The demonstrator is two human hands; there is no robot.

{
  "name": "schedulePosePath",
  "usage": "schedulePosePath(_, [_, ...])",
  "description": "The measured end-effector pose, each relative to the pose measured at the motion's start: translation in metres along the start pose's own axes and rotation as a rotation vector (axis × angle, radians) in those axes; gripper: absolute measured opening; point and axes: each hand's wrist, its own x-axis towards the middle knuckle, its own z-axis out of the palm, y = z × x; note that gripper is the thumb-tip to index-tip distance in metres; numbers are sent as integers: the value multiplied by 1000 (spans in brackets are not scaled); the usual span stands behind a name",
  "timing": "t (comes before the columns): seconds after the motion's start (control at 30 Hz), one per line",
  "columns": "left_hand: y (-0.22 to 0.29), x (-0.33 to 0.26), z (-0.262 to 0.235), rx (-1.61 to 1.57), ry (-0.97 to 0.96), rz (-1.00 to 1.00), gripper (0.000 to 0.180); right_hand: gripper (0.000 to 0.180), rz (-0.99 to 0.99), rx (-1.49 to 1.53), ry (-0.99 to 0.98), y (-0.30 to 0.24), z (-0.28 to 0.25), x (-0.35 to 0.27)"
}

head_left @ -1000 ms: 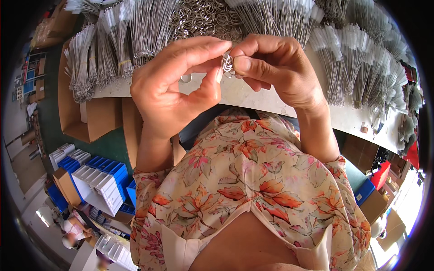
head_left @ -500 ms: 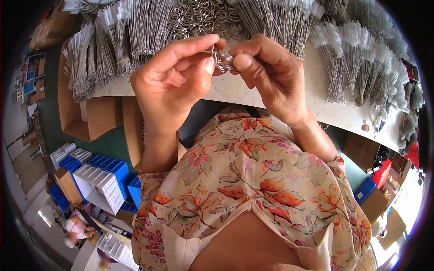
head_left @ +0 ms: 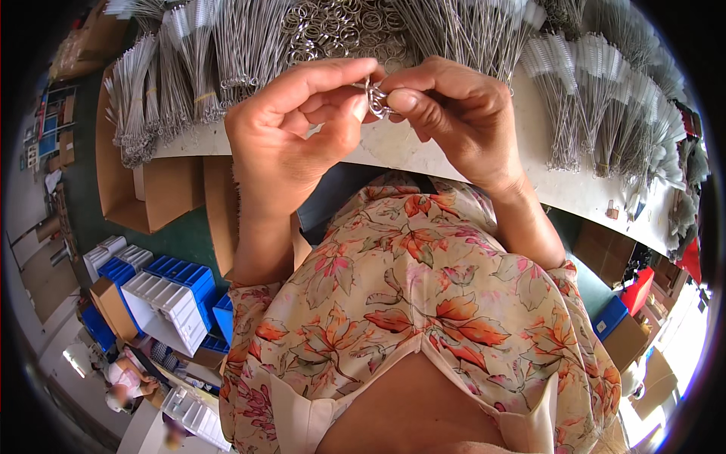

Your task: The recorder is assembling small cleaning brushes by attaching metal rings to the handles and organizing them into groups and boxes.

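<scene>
Left hand (head_left: pixel 286 135) shifted closer to right hand (head_left: pixel 470 127) | both pinching small metal rings (head_left: pixel 376 100)

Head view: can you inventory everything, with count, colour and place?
loose metal rings: many, silver, heaped at upper centre
held metal rings: several, silver, between both hands
wire brushes: many, silver and whitish, bunched beside the heap
table: one, whitish, under the brushes
cardboard boxes: several, brown, left and right
crates: several, blue and white, lower left
floor: one, green, left
red objects: at least two, far right
co-worker: at least one, pink top, lower left
floral top: one, cream and orange, centre
left hand: one, upper centre
right hand: one, upper centre
</scene>
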Motion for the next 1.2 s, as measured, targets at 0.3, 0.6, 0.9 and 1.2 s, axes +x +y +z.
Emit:
schedulePosePath(0.3, [-9,-1,3,-168,24,-18,25,12,-123,-213,157,1,8,-4])
schedulePosePath(0.6, [-3,2,-5,6,-62,-104,24,20,-211,-422,116,8,6,-6])
schedulePosePath(0.9, [-16,2,-10,-126,-127,-368,22,26,-226,-476,100,17,9,-12])
schedulePosePath(1.2, [-16,0,-6,-71,-88,-309,22,26,-238,-570,187,24,10,-13])
